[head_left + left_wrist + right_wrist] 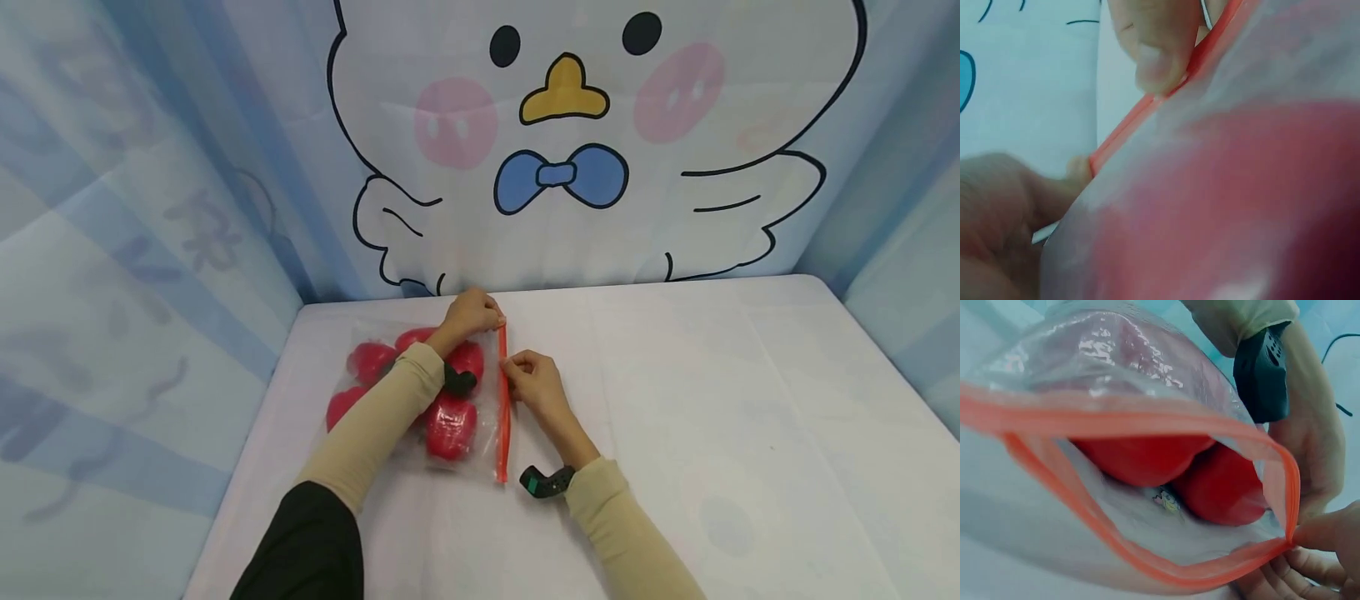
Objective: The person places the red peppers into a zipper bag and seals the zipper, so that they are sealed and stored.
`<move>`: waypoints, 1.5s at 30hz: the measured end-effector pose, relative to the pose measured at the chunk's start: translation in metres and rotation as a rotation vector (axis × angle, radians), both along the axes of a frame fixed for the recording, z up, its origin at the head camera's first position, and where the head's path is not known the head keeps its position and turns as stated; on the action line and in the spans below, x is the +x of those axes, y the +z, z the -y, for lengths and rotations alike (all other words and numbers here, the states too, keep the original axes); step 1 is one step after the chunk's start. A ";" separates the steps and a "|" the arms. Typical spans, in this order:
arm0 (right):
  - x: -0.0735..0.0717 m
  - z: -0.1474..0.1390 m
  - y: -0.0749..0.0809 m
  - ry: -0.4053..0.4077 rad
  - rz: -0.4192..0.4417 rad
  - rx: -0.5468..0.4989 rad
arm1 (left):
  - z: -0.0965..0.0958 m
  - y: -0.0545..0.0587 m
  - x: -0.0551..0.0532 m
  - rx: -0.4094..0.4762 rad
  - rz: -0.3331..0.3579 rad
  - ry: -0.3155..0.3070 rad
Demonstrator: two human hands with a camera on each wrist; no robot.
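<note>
A clear zip bag [487, 450] lies at the left part of the table, its orange zip edge [503, 425] facing right. Several red rounded objects [452, 429] fill it; their kind is unclear through the plastic. At the far end of the zip, my left hand [474, 312] pinches the bag's corner, the forearm crossing over the bag. My right hand [536, 385] grips the zip edge a little nearer, thumb [1157, 65] on the strip. In the right wrist view the bag's mouth [1179, 575] gapes between its two orange strips, with red objects inside.
A white table [712, 417] extends to the right of the bag. Behind it hangs a curtain [585, 242] with a cartoon bird on it. Dark devices sit on both wrists, one of them the right wrist band [547, 482].
</note>
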State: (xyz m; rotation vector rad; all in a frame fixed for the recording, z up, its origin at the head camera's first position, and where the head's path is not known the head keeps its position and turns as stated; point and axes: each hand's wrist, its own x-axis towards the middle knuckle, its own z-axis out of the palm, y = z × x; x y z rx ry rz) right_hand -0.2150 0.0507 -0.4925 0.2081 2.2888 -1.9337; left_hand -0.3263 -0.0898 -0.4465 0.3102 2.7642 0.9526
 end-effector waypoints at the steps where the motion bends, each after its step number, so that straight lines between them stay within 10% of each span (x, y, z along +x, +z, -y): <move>1: 0.001 -0.001 0.000 0.000 0.002 -0.004 | 0.001 0.000 -0.001 0.007 0.008 -0.041; 6: 0.001 -0.001 -0.004 -0.010 -0.009 -0.031 | 0.011 0.001 -0.012 0.025 0.059 -0.254; 12: 0.000 0.002 -0.007 0.001 -0.023 -0.020 | 0.021 0.000 -0.014 0.025 0.111 -0.330; 18: 0.000 0.003 -0.009 0.000 -0.039 -0.016 | 0.022 0.001 -0.014 0.096 0.174 -0.307; 45: 0.007 0.006 -0.003 -0.065 -0.030 -0.034 | 0.012 -0.007 -0.001 0.155 0.025 -0.165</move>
